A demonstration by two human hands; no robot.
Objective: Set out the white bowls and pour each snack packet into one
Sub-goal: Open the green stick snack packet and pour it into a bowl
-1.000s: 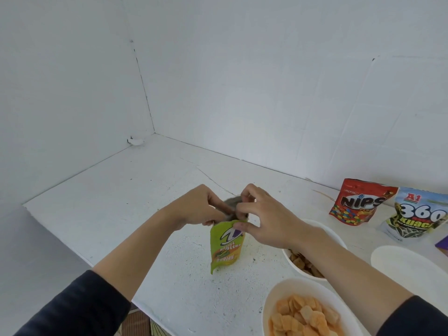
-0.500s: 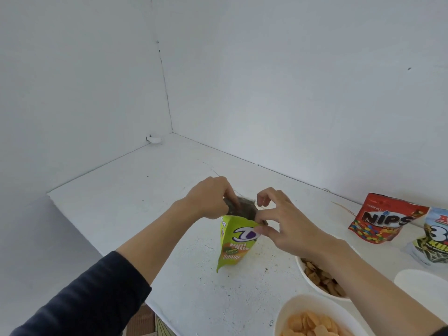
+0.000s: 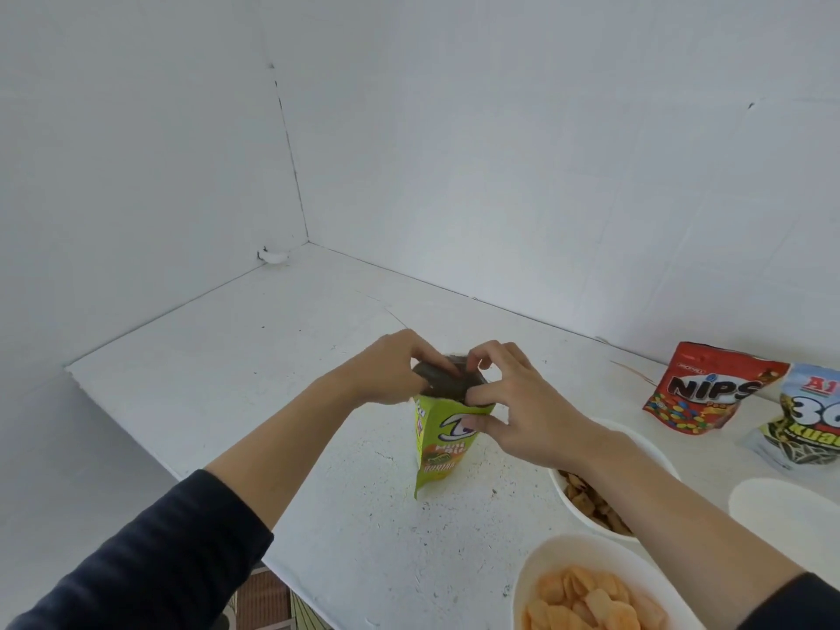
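Observation:
A small green snack packet hangs upright over the white table, its top pulled apart so the dark inside shows. My left hand pinches the left lip of the opening and my right hand pinches the right lip, thumb on the front. A white bowl of orange chips stands at the bottom right. Behind my right forearm a second white bowl holds brown pieces. A third white bowl sits at the right edge, its inside hidden. Red NIPS packet and a blue-white seed packet lie sealed at the far right.
The white table fills a corner between two white walls. Its front edge runs diagonally from mid left to the bottom centre, with floor below it. A small white lump lies in the far corner.
The packet's mouth has been pulled wider, showing more of its dark inside. Both hands stay at its top; the camera has shifted slightly.

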